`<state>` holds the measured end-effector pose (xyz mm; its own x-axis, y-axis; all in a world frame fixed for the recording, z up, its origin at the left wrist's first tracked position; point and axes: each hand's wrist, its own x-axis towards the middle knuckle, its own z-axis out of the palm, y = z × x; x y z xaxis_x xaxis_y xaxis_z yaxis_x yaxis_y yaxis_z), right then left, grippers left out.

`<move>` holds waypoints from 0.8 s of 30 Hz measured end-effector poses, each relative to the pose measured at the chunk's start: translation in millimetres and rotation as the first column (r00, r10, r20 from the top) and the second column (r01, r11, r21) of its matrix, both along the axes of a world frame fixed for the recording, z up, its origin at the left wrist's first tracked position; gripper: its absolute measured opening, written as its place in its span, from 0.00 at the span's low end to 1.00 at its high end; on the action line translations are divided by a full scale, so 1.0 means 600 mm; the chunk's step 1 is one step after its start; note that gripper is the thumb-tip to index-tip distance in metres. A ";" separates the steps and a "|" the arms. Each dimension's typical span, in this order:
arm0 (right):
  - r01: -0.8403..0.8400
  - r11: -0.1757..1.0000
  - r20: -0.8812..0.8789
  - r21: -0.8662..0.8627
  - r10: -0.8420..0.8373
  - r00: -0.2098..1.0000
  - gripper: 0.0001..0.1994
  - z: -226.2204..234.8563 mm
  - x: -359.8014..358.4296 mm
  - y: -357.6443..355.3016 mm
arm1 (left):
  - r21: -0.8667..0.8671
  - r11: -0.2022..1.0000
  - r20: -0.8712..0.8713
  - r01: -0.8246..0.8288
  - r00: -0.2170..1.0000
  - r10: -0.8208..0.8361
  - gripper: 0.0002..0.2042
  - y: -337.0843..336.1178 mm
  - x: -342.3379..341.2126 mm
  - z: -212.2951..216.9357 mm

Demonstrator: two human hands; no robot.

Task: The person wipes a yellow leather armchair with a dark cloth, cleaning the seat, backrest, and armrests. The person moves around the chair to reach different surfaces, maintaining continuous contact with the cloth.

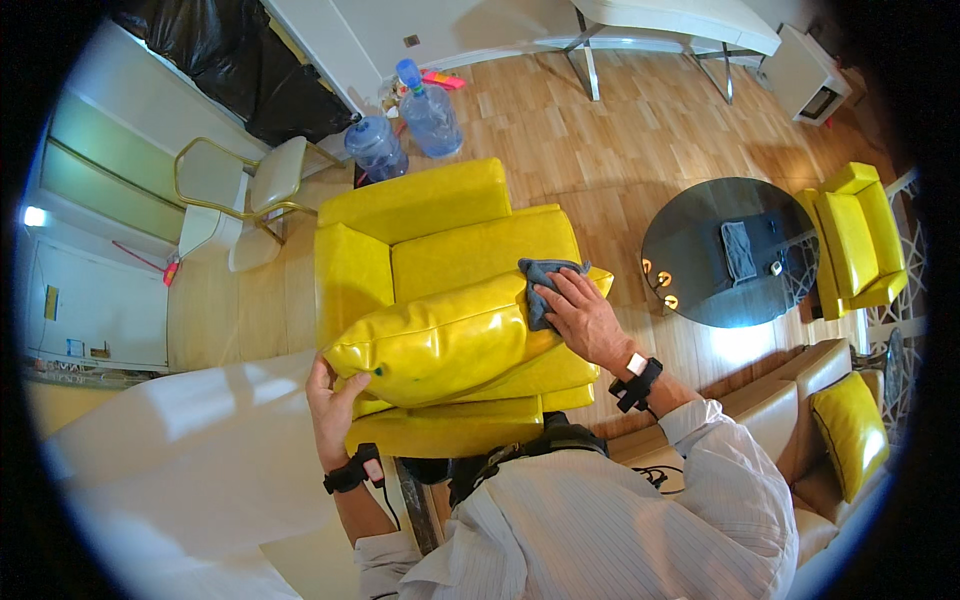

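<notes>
Right hand (583, 315) flat and spread, palm pressing a grey cloth (543, 283) onto the right end of a yellow cushion (440, 345). Left hand (333, 405) cups the cushion's left end from below, fingers curled on its corner. The cushion lies across the seat of a yellow armchair (420, 210). Behind the armchair stand two blue water jugs (405, 130); off to the right, a round glass table (725, 250).

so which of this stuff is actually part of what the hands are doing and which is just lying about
In use: yellow cushion, steadied by the left hand; grey cloth pressed on it by the right hand; yellow armchair.

Lying about: water bottles, round glass table, white chair.
</notes>
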<state>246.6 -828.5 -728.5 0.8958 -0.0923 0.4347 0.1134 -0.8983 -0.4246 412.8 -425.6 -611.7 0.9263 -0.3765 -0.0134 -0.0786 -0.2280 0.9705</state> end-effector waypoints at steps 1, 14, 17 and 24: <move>0.027 0.999 0.002 -0.017 -0.027 1.000 0.27 0.002 0.000 0.003 | 0.000 1.000 -0.010 0.017 1.000 -0.017 0.30 -0.005 0.002 0.008; -0.384 0.909 0.149 0.161 0.362 0.920 0.30 0.071 0.065 0.175 | 0.052 0.997 0.024 -0.061 0.998 0.060 0.30 0.025 -0.004 0.000; -0.265 0.953 0.068 0.149 0.258 0.964 0.30 0.051 0.034 0.118 | 0.085 0.992 0.053 -0.092 0.995 0.088 0.27 0.089 0.006 -0.022; -0.007 1.000 -0.083 -0.026 0.005 0.997 0.27 0.032 -0.047 0.014 | 0.016 0.984 0.019 -0.180 0.984 0.180 0.30 0.126 -0.019 -0.026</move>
